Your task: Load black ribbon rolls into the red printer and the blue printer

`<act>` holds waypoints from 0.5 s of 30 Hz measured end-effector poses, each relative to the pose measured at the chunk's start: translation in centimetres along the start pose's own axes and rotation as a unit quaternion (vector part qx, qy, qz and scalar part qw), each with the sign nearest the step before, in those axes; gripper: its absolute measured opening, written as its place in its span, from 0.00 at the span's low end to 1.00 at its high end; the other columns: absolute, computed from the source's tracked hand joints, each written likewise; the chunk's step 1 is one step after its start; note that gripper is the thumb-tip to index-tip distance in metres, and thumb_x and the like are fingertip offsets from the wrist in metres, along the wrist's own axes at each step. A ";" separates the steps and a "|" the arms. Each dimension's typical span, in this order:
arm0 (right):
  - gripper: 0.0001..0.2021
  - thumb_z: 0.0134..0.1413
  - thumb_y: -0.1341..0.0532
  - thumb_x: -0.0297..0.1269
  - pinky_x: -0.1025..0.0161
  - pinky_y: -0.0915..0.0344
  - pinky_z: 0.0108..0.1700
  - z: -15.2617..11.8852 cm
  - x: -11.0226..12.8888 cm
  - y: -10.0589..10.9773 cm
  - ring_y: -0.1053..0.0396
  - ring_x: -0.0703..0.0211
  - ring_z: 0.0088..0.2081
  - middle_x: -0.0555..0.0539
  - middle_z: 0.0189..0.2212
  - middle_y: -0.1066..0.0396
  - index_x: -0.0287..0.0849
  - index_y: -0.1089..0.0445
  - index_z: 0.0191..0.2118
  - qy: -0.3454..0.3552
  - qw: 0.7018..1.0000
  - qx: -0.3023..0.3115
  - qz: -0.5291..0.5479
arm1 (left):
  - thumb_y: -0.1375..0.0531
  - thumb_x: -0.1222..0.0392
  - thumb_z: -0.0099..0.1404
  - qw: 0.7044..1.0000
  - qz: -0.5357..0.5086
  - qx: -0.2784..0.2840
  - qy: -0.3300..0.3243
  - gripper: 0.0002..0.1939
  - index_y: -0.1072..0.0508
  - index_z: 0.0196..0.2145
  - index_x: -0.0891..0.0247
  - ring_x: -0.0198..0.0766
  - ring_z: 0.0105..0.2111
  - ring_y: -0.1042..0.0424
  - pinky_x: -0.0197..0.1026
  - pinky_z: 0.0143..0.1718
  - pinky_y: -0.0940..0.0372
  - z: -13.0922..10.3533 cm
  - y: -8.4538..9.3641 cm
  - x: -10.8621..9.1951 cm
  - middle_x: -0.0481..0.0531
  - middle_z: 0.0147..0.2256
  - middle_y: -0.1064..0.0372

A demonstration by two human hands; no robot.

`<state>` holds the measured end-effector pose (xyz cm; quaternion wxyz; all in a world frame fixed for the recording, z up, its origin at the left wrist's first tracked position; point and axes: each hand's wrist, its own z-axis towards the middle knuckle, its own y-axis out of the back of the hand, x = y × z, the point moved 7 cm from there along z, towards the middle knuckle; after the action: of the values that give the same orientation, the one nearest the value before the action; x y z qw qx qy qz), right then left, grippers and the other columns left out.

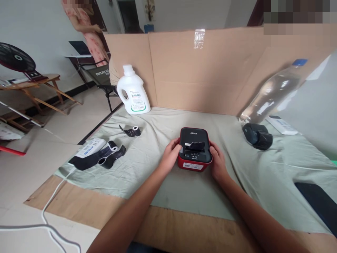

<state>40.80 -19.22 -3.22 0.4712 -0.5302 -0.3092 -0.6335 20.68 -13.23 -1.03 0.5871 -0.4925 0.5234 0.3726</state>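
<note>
Just past the bare pale-brown wooden edge (184,225) at the bottom of the frame, out over a rumpled pale-green cloth (171,191): clasping a boxy black-topped, red-sided plastic device (194,154) with the bare left hand (170,154) and bare right hand (219,163), both half curled, thumbs by the top edges. Can't tell how far round the hidden fingers go. Probably best to squeeze evenly, stay low on the sides and not crush the thin black strip (197,145) poking out of the top. Sits slightly right of the frame's centre, right between both palms and touching each, seemingly resting on the cloth. Farther back, can spot a lumpy glossy black object (256,136) at right, a small white-cored black roll (136,131) at left, then a white plastic jug (136,96) upper left and a tall tan cardboard panel (200,70) behind.
</note>
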 end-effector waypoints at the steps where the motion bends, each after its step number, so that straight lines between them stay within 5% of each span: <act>1: 0.22 0.62 0.41 0.50 0.44 0.45 0.66 -0.4 0.1 0.3 0.38 0.44 0.62 0.47 0.59 0.31 0.50 0.30 0.58 0.009 1.000 0.007 -0.025 | 0.44 0.62 0.59 1.000 0.007 -0.001 -0.006 0.19 0.25 0.48 0.65 0.46 0.53 0.29 0.44 0.56 0.36 0.0 0.2 0.0 0.56 0.52 0.26; 9: 0.36 0.59 0.41 0.58 0.44 0.41 0.64 -2.0 1.1 0.4 0.43 0.40 0.66 0.43 0.66 0.43 0.51 0.45 0.68 0.103 0.971 0.134 -0.170 | 0.42 0.62 0.62 1.000 0.000 0.006 -0.012 0.16 0.24 0.47 0.62 0.44 0.52 0.27 0.45 0.56 0.34 -0.3 0.7 0.3 0.55 0.51 0.25; 15: 0.45 0.50 0.31 0.49 0.37 0.41 0.62 -2.4 2.5 -1.8 0.39 0.36 0.62 0.38 0.62 0.40 0.48 0.51 0.69 0.146 0.937 0.152 -0.280 | 0.42 0.58 0.64 0.999 0.038 -0.005 -0.020 0.17 0.23 0.49 0.61 0.45 0.50 0.26 0.45 0.55 0.34 -0.6 1.0 0.0 0.54 0.50 0.24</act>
<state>38.22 -21.34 -1.21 0.3903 -0.2455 -0.4654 -0.7555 19.60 -13.55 -1.24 0.5806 -0.4678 0.5281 0.4063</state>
